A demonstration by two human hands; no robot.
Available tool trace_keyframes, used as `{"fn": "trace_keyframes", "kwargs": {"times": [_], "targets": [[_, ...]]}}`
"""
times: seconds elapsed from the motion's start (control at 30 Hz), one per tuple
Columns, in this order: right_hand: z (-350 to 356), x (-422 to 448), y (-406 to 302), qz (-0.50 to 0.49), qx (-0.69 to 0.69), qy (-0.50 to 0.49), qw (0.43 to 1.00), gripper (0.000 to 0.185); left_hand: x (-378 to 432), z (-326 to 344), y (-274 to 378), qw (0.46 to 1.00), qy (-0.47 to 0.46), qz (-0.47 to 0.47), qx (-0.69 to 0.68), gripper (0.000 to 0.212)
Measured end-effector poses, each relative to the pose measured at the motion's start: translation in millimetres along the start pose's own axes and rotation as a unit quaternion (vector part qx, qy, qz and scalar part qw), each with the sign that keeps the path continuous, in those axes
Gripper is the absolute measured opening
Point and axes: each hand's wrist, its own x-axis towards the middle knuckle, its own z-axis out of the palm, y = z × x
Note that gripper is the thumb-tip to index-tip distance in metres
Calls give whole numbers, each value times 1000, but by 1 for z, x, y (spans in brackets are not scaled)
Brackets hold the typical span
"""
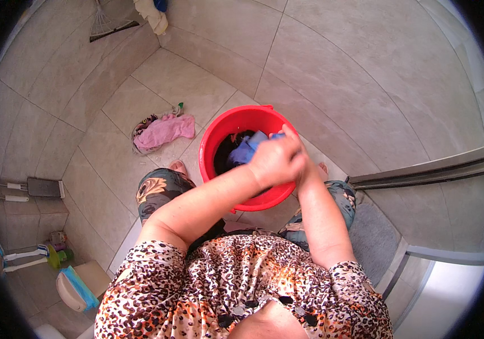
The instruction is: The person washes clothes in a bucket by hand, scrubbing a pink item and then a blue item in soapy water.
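A red plastic bucket (211, 148) stands on the tiled floor between my feet. Dark cloth (224, 153) lies inside it, and a blue cloth (242, 153) rises from it to my hands. My left hand (279, 157), slightly blurred, is closed over part of the blue cloth above the bucket's right side. Close against it, my right hand (300, 146) also grips the blue cloth, a bit of which shows by its fingers. The left hand partly hides the right one and the cloth between them.
A pink cloth (165, 131) lies on a patterned piece left of the bucket. Tiled walls (318, 89) rise close behind and to the right. A grey mat (371, 237) lies at right; brushes (26, 258) hang at lower left.
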Motion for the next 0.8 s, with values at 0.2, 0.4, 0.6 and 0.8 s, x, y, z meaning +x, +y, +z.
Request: {"fn": "trace_keyframes", "kwargs": {"times": [0.2, 0.4, 0.6, 0.8], "targets": [[15, 8, 34, 27, 5, 53, 998, 38, 13, 15, -50, 975, 64, -200, 77, 40], [4, 21, 35, -24, 78, -65, 995, 41, 6, 22, -44, 981, 80, -150, 95, 39], [24, 12, 32, 60, 89, 74, 991, 32, 5, 28, -72, 978, 47, -159, 128, 40], [19, 11, 8, 64, -44, 5, 997, 40, 18, -5, -105, 891, 61, -376, -247, 53]]}}
